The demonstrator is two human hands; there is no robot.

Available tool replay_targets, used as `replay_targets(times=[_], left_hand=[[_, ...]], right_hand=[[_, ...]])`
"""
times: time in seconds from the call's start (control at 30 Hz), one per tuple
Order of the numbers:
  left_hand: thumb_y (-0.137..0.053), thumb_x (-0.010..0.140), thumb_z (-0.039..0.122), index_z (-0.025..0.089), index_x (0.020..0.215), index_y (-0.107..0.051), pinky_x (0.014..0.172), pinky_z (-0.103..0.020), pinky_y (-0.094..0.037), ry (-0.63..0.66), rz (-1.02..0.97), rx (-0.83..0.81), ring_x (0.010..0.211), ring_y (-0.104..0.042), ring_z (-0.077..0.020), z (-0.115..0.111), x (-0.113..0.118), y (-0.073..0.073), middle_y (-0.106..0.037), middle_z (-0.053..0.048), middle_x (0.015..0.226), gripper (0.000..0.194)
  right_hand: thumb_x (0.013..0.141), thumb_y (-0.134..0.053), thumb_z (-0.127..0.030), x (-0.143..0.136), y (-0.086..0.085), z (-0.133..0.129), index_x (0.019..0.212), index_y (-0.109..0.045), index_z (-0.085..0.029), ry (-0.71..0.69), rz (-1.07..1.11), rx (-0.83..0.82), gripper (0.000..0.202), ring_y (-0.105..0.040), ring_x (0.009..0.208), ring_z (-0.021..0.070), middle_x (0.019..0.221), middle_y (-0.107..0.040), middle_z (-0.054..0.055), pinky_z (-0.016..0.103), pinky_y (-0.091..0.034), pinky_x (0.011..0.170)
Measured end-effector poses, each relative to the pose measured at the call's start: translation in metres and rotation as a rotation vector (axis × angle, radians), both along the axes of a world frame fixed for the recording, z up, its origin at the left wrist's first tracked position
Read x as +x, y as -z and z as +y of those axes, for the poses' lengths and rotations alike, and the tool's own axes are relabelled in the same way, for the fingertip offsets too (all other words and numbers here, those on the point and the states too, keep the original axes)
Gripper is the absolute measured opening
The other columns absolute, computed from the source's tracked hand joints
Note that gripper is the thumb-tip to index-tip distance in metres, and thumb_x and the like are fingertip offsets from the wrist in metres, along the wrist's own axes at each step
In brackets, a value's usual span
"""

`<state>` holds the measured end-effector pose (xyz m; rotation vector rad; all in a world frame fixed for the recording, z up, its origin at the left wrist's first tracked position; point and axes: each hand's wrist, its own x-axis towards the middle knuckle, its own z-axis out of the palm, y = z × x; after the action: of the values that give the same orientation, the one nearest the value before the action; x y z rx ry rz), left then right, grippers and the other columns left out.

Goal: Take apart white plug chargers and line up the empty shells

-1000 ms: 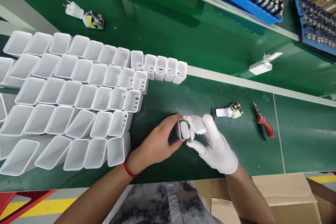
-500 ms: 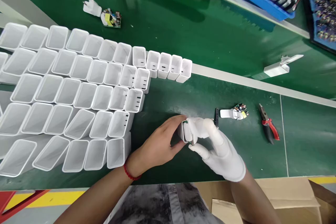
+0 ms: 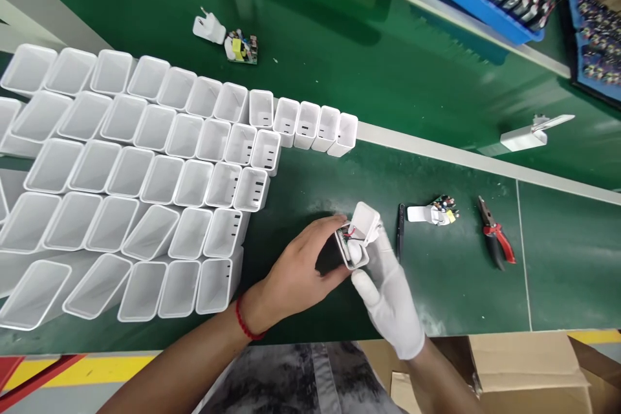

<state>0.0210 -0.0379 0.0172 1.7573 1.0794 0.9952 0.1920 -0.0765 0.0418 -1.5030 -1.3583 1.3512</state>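
My bare left hand (image 3: 303, 265) is wrapped round a white rectangular plastic casing (image 3: 358, 265), its open end facing right. Inside the opening I see a white part, wires and a bit of circuit board. A white end cap (image 3: 365, 221) stands tilted at that opening, with a red wire beside it. My right hand (image 3: 391, 297), in a white glove, has its fingers against the cap's right side, while the thumb rests near the casing's lower rim. The far fingertips are partly hidden behind the cap.
Rows of open white casings (image 3: 165, 178) cover the left side. To the right lie a black pen-like tool (image 3: 400, 231), a plug with its circuit board (image 3: 431, 212) and red-handled pliers (image 3: 495, 233). A blue tray (image 3: 485, 3) of parts stands at upper right.
The gloved right hand has shifted left and turned, uncovering the end cap and the casing's opening. My left hand still holds the casing, which has tilted to show its inside.
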Motion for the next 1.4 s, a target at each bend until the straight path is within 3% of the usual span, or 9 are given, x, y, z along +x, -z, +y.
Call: replay_targets(times=[0.1, 0.17, 0.3, 0.37, 0.47, 0.87, 1.0, 1.13, 1.4], left_hand=[[-0.066, 0.083, 0.013, 0.02, 0.13, -0.047, 0.109, -0.03, -0.046, -0.06, -0.021, 0.039, 0.124, -0.057, -0.019, -0.007, 0.001, -0.009, -0.062, -0.009, 0.129, 0.051], [-0.069, 0.083, 0.022, 0.022, 0.134, -0.046, 0.111, -0.034, -0.045, -0.011, -0.05, -0.087, 0.129, -0.053, -0.0219, -0.009, -0.004, -0.016, -0.056, -0.01, 0.138, 0.056], [-0.062, 0.09, 0.042, 0.024, 0.145, -0.04, 0.105, -0.04, -0.051, 0.149, -0.104, -0.482, 0.124, -0.057, -0.0254, -0.003, -0.018, -0.027, -0.052, -0.011, 0.142, 0.062], [-0.06, 0.09, 0.045, 0.023, 0.14, -0.05, 0.099, -0.039, -0.054, 0.204, -0.118, -0.582, 0.113, -0.062, -0.0246, 0.002, -0.023, -0.03, -0.061, -0.009, 0.128, 0.055], [-0.064, 0.088, 0.045, 0.023, 0.136, -0.056, 0.097, -0.036, -0.054, 0.262, -0.211, -0.647, 0.11, -0.062, -0.0231, 0.006, -0.026, -0.033, -0.065, -0.007, 0.119, 0.053], [-0.064, 0.088, 0.032, 0.022, 0.131, -0.061, 0.088, -0.033, -0.053, 0.195, -0.214, -0.529, 0.102, -0.063, -0.023, -0.003, -0.023, -0.03, -0.068, -0.008, 0.107, 0.044], [-0.065, 0.086, 0.035, 0.02, 0.127, -0.064, 0.087, -0.034, -0.054, 0.151, -0.201, -0.608, 0.099, -0.064, -0.0231, -0.001, -0.021, -0.026, -0.069, -0.008, 0.105, 0.044], [-0.062, 0.088, 0.037, 0.021, 0.131, -0.06, 0.082, -0.032, -0.056, 0.165, -0.124, -0.678, 0.097, -0.066, -0.0224, 0.0, -0.02, -0.025, -0.067, -0.009, 0.111, 0.046], [-0.049, 0.093, 0.03, 0.022, 0.138, -0.053, 0.079, -0.03, -0.056, 0.227, -0.001, -0.456, 0.094, -0.064, -0.0203, -0.003, -0.018, -0.049, -0.062, -0.011, 0.118, 0.046]], right_hand=[[0.094, -0.059, -0.036, -0.009, -0.005, 0.005, 0.142, -0.047, -0.032, -0.024, 0.186, -0.103, 0.05, -0.05, 0.133, 0.0261, 0.145, -0.052, 0.005, 0.041, -0.044, 0.11], [0.091, -0.063, -0.038, -0.009, -0.008, 0.009, 0.135, -0.056, -0.031, 0.016, 0.286, -0.138, 0.045, -0.057, 0.126, 0.0267, 0.142, -0.056, 0.004, 0.039, -0.051, 0.102], [0.082, -0.074, -0.04, -0.003, -0.005, 0.01, 0.137, -0.054, -0.029, 0.023, 0.438, -0.191, 0.06, -0.06, 0.122, 0.0268, 0.136, -0.061, 0.007, 0.043, -0.046, 0.107], [0.077, -0.078, -0.043, -0.001, -0.002, 0.007, 0.14, -0.049, -0.028, 0.018, 0.498, -0.212, 0.071, -0.059, 0.123, 0.0272, 0.134, -0.062, 0.008, 0.046, -0.041, 0.111], [0.078, -0.077, -0.045, -0.001, -0.003, 0.004, 0.134, -0.057, -0.025, 0.002, 0.486, -0.196, 0.062, -0.059, 0.123, 0.0285, 0.13, -0.064, 0.009, 0.047, -0.042, 0.11], [0.08, -0.074, -0.043, -0.004, 0.004, -0.003, 0.125, -0.066, -0.026, 0.034, 0.278, -0.052, 0.049, -0.066, 0.103, 0.0265, 0.114, -0.069, 0.008, 0.04, -0.052, 0.092], [0.078, -0.075, -0.047, -0.003, 0.005, 0.001, 0.123, -0.066, -0.022, 0.039, 0.312, -0.131, 0.053, -0.065, 0.091, 0.0236, 0.102, -0.07, 0.008, 0.038, -0.054, 0.084], [0.079, -0.071, -0.055, -0.002, 0.001, 0.01, 0.107, -0.07, -0.018, -0.082, 0.364, -0.221, 0.047, -0.063, 0.082, 0.0226, 0.085, -0.069, 0.006, 0.038, -0.054, 0.079], [0.074, -0.078, -0.05, -0.001, -0.013, 0.015, 0.126, -0.063, -0.021, -0.017, 0.308, -0.243, 0.062, -0.067, 0.094, 0.0258, 0.103, -0.072, 0.008, 0.04, -0.053, 0.089]])
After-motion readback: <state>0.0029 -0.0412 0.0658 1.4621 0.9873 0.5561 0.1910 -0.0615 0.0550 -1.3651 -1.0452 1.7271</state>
